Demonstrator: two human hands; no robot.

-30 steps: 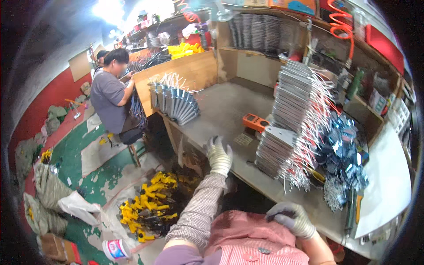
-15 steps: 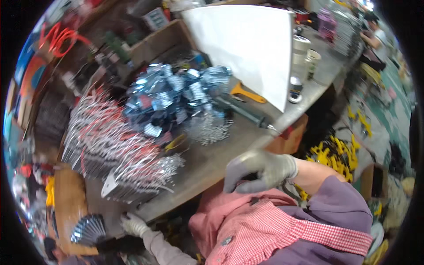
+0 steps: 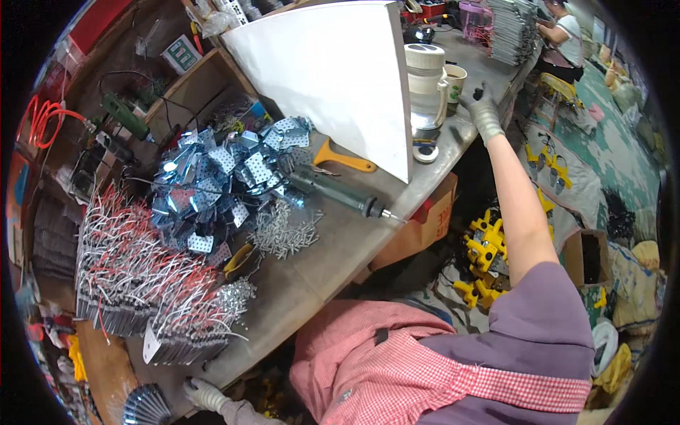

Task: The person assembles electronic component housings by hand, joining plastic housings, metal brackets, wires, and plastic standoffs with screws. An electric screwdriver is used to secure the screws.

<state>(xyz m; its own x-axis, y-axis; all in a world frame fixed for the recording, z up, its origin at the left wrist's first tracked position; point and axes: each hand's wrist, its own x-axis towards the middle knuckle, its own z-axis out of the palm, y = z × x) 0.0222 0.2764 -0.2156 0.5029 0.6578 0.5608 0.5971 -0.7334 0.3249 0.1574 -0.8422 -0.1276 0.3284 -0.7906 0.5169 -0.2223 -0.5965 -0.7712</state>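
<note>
My right hand (image 3: 484, 115), in a grey and white glove, is stretched out along the far right part of the bench. Its fingers are apart and next to a paper cup (image 3: 455, 83); whether they touch it I cannot tell. Just left of the cup stands a clear jug with a white lid (image 3: 426, 88). At the near left edge of the bench lies my left hand (image 3: 205, 394), also gloved, with fingers loosely extended and nothing seen in them. A fan of dark metal strips (image 3: 146, 406) is close to it.
Blue-filmed metal plates (image 3: 212, 170), loose screws (image 3: 285, 230) and bundled parts with red and white wires (image 3: 149, 262) cover the left bench. A green electric screwdriver (image 3: 333, 193) and yellow-orange scraper (image 3: 343, 157) lie before a white board (image 3: 333, 78). Another person (image 3: 564, 39) sits far right.
My right hand has moved from in front of my apron out to the far right, beside the cup. The view has shifted right. My left hand remains at the bench edge.
</note>
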